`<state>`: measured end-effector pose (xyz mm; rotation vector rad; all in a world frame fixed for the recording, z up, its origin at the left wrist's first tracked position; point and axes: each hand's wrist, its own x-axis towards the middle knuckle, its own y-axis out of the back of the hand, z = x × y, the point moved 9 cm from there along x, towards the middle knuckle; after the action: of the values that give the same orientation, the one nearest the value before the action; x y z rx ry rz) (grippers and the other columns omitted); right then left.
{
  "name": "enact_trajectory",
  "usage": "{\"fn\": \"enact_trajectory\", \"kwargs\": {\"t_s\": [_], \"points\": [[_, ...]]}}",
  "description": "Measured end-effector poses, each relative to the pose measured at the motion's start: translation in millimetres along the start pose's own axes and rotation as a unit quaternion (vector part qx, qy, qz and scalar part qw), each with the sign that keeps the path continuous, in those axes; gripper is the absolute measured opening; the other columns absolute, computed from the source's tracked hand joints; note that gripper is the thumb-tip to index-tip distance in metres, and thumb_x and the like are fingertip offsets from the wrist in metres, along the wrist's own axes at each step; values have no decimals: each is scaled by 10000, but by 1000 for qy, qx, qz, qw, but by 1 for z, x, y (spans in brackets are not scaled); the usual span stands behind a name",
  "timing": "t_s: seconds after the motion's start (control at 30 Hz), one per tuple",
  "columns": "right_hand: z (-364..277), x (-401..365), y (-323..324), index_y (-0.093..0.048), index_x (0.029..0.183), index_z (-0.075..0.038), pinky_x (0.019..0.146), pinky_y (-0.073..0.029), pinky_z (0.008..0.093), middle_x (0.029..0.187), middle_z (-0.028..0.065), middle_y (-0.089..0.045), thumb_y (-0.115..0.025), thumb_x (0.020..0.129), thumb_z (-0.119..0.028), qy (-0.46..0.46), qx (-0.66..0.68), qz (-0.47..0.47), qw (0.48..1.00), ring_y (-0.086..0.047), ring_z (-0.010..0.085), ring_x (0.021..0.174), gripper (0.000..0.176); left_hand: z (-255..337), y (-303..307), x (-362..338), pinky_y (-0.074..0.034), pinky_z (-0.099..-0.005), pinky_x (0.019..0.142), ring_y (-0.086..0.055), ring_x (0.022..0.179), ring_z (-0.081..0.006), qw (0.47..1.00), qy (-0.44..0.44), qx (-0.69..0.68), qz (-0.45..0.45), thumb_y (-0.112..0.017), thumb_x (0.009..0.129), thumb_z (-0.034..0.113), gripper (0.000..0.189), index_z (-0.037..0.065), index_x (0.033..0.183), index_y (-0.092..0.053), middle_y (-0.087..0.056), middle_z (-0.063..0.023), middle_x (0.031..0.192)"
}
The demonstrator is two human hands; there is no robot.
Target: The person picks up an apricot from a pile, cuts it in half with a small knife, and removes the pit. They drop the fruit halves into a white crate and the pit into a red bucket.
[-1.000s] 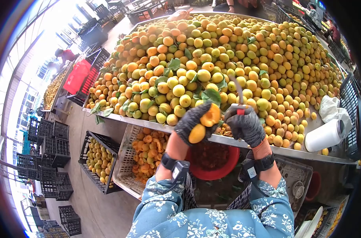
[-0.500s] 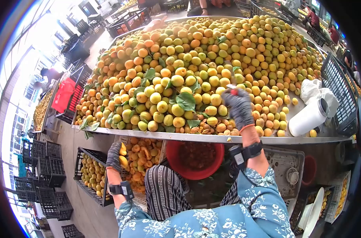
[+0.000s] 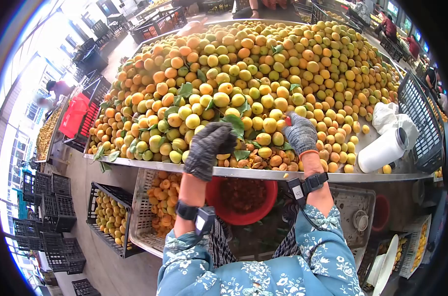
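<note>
A large heap of yellow-orange apricots (image 3: pixel 224 101) fills the metal-edged table, with green leaves (image 3: pixel 234 125) among the fruit. My left hand (image 3: pixel 207 149), in a dark grey knit glove, is over the heap's front edge. Its fingers curl inward; what they hold, if anything, is hidden. My right hand (image 3: pixel 301 134), gloved alike, closes around a small red-handled tool (image 3: pixel 288 121), mostly covered by the fingers. Between the hands lie split, brownish apricot pieces and pits (image 3: pixel 263 159). Below the table edge, a whitish crate (image 3: pixel 140 207) contains opened apricot halves (image 3: pixel 165 200).
A red basin (image 3: pixel 269 197) with brown bits sits under the table edge. At left stands a black crate (image 3: pixel 93 217) of whole apricots. A white container (image 3: pixel 381 149) lies at right by a black crate (image 3: pixel 421 121). Other people (image 3: pixel 389 27) are in the background.
My left hand has moved from the crate of apricot halves, where it had yellow pieces, up and right to the heap. My right hand has dropped slightly, keeping the red-handled tool.
</note>
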<state>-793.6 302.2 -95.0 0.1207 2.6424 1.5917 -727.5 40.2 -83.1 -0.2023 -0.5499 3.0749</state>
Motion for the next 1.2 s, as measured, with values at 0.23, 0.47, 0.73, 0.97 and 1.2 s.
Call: {"fn": "enact_trajectory", "kwargs": {"t_s": [0.23, 0.47, 0.73, 0.97, 1.2], "points": [[-10, 5, -15, -530, 1245, -178, 850, -497, 457, 1039, 192, -654, -629, 813, -297, 17, -63, -48, 997, -629, 371, 973, 458, -54, 0, 8, -559, -296, 706, -668, 771, -176, 997, 81, -14, -15, -644, 895, 190, 236, 9, 1046, -631, -673, -91, 882], [-10, 6, -15, -536, 1210, -129, 812, -509, 431, 965, 182, -666, -698, 734, -128, 43, 24, 37, 998, -650, 353, 931, 503, -49, 7, 11, -553, -295, 692, -666, 770, -168, 996, 65, -57, -17, -601, 915, 181, 226, 12, 1065, -616, -671, -82, 901], [-28, -29, 21, -572, 1146, -26, 562, -471, 194, 1014, 85, -657, -698, 739, -34, 83, 666, -87, 737, -591, 87, 681, 426, -50, -16, 7, -563, -319, 740, -672, 833, -198, 991, 65, -80, -84, -573, 942, 207, 280, 17, 1147, -595, -671, -103, 947], [-68, -47, 2, -553, 1162, 12, 904, -486, 335, 1066, 127, -653, -741, 700, -93, 135, 731, -186, 642, -614, 220, 1006, 510, -47, -73, -2, -557, -345, 807, -648, 931, -227, 951, 96, -223, -193, -608, 915, 251, 405, 4, 1231, -547, -639, -120, 1072], [-79, -47, -5, -585, 1126, 15, 874, -495, 293, 1060, 102, -656, -741, 706, -68, 204, 616, -191, 737, -612, 182, 996, 456, -59, -56, 9, -542, -314, 751, -607, 892, -177, 964, 53, -208, -155, -705, 837, 252, 475, 19, 1209, -524, -595, -86, 1053]]}}
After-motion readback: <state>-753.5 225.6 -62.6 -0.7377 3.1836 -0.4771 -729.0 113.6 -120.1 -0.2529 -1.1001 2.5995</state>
